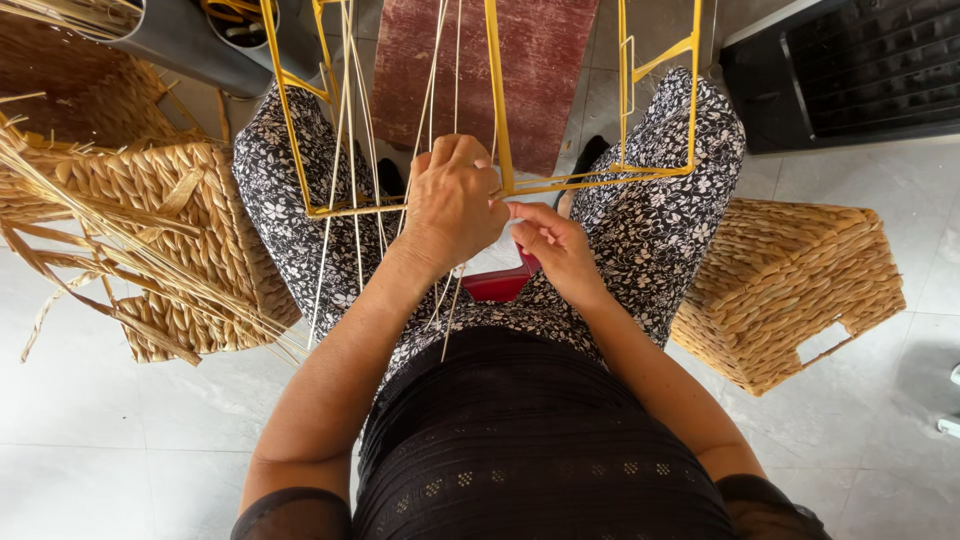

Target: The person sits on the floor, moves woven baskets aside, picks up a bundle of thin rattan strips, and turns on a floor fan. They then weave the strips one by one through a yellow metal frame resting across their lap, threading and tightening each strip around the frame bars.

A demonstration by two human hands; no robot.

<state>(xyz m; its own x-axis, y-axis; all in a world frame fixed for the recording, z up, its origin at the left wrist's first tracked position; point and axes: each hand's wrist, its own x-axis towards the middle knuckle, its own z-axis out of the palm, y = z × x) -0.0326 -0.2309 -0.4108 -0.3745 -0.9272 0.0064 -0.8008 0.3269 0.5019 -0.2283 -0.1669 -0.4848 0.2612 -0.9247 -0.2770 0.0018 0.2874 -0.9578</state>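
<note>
Resting across the person's knees, yellow wire frame (500, 100) is the reference point here. Pale straw strands (352, 150) run down over its near bar and hang past it toward the lap. Left hand (455, 200) sits at that near bar, fingers curled tight around a bunch of the strands. Right hand (558, 245) is just right of it, touching it, fingertips pinched on strand ends; exact grip partly hidden by the left hand. Red stool (500, 285) edge shows directly below the frame, between the knees. Left of the frame: woven basket (200, 250), open side up, with loose dried straw (90, 240) lying across it. Right of the frame: second woven basket (790, 290) on its side on pale floor tiles. Beyond the frame: reddish board (540, 60); black crate (850, 65) to far right.
</note>
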